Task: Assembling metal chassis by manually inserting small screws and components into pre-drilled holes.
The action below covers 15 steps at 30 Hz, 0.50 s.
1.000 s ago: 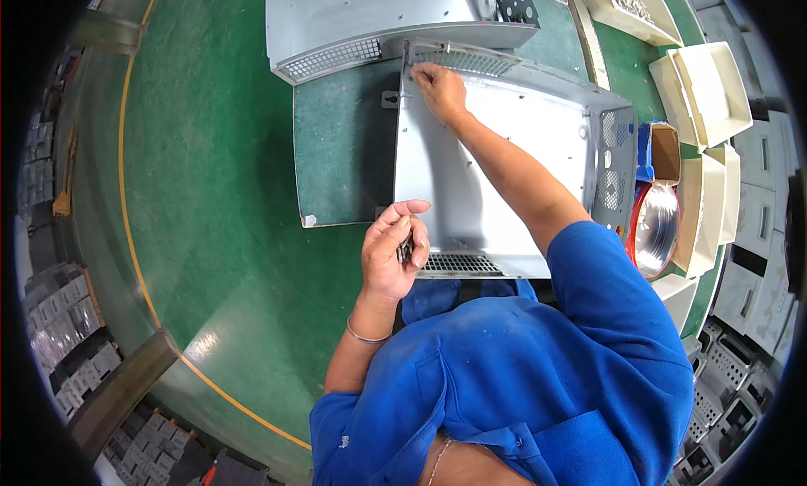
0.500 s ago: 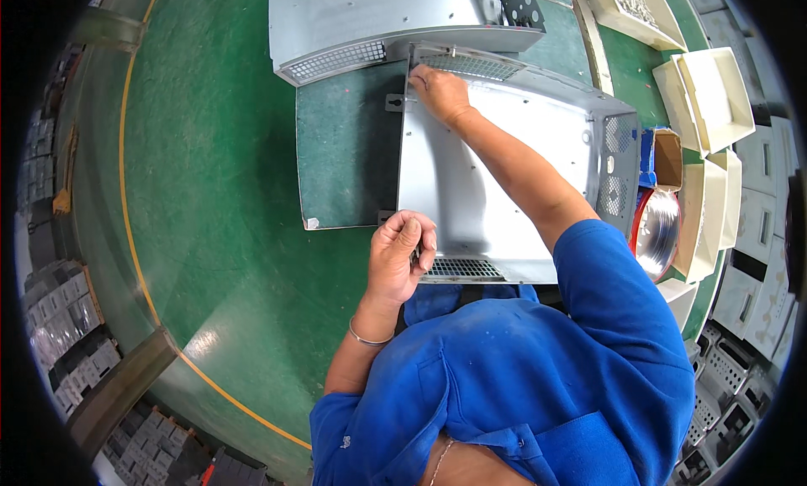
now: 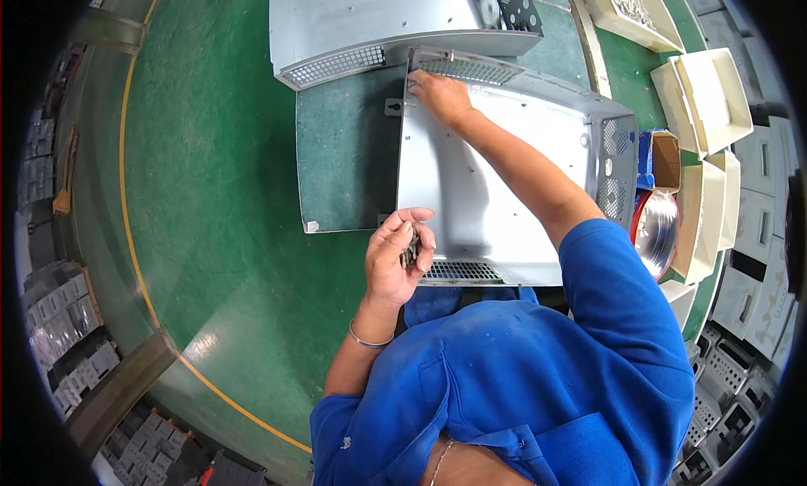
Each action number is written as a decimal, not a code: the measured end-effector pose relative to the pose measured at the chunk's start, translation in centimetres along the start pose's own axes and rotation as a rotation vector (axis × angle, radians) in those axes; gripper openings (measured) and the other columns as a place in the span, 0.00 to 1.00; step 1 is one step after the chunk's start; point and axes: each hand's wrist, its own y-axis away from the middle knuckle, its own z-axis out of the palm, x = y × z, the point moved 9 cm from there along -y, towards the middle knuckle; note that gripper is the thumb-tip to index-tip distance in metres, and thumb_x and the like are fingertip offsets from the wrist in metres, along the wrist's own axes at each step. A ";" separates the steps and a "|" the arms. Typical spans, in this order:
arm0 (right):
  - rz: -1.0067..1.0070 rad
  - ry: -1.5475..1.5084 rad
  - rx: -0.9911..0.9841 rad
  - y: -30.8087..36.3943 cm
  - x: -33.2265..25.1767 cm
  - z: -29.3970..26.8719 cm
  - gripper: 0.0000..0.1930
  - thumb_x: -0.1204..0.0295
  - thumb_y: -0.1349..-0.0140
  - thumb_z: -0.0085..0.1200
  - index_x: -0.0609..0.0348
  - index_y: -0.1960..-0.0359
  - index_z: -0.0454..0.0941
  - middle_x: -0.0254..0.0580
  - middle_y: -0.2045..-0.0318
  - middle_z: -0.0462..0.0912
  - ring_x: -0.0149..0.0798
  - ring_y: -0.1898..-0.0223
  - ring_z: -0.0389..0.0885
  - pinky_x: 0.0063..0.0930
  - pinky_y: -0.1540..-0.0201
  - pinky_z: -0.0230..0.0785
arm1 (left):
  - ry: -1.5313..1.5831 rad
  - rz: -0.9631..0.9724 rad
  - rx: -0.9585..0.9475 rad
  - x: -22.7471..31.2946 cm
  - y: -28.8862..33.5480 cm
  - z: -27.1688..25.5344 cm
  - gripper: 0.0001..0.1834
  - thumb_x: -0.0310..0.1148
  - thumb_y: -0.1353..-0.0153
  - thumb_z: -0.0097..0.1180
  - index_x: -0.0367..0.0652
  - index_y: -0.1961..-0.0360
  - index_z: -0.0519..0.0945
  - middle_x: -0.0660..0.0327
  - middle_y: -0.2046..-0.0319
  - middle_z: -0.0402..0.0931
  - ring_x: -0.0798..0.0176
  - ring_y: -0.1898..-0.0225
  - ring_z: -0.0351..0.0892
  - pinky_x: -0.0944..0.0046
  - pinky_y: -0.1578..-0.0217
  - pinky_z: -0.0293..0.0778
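A shallow metal enclosure (image 3: pixel 496 183) with perforated vent panels lies open side up on the table before me. At its near left corner, my left hand (image 3: pixel 393 255) is cupped with fingers curled round a clump of small metal fasteners (image 3: pixel 411 249); their exact kind is too small to tell. My right hand (image 3: pixel 441 97) reaches across the enclosure to its far left corner, fingertips closed against the inner side wall beside the far vent mesh (image 3: pixel 471 68). What those fingertips hold, if anything, is hidden.
A second metal enclosure (image 3: pixel 361 15) stands beyond the first. On the right are a blue-and-brown carton (image 3: pixel 664 161), a reel with a red rim (image 3: pixel 656 234), cream plastic bins (image 3: pixel 723 99) and a bin of small pale parts (image 3: pixel 626 2). The green tabletop (image 3: pixel 345 158) shows at left.
The fingers of my left hand have loosened, uncovering the small metal fasteners in it. My right hand stays at the far left corner, shifted only slightly.
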 end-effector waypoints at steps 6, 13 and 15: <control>-0.057 -0.040 0.088 0.7 0.1 -0.3 0.11 0.62 0.43 0.45 0.48 0.61 0.73 0.43 0.58 0.76 0.48 0.62 0.76 0.39 0.60 0.68 | -0.011 0.027 -0.006 -0.1 0.2 -0.1 0.11 0.37 0.38 0.43 0.39 0.66 0.69 0.59 0.80 0.69 0.72 0.86 0.64 0.77 0.87 0.60; 0.118 0.044 -0.107 -0.6 0.3 0.9 0.11 0.62 0.44 0.46 0.51 0.62 0.73 0.46 0.66 0.79 0.51 0.64 0.76 0.42 0.61 0.67 | -0.082 0.041 0.045 -0.5 0.3 -0.8 0.14 0.39 0.38 0.43 0.37 0.65 0.71 0.60 0.81 0.69 0.72 0.86 0.64 0.77 0.88 0.59; 0.146 0.072 -0.142 -0.5 0.2 0.5 0.12 0.62 0.45 0.47 0.51 0.63 0.73 0.48 0.68 0.79 0.52 0.64 0.76 0.43 0.61 0.67 | 0.019 -0.003 0.065 -0.4 0.4 -0.3 0.15 0.38 0.37 0.41 0.35 0.62 0.70 0.60 0.81 0.69 0.71 0.87 0.64 0.77 0.88 0.59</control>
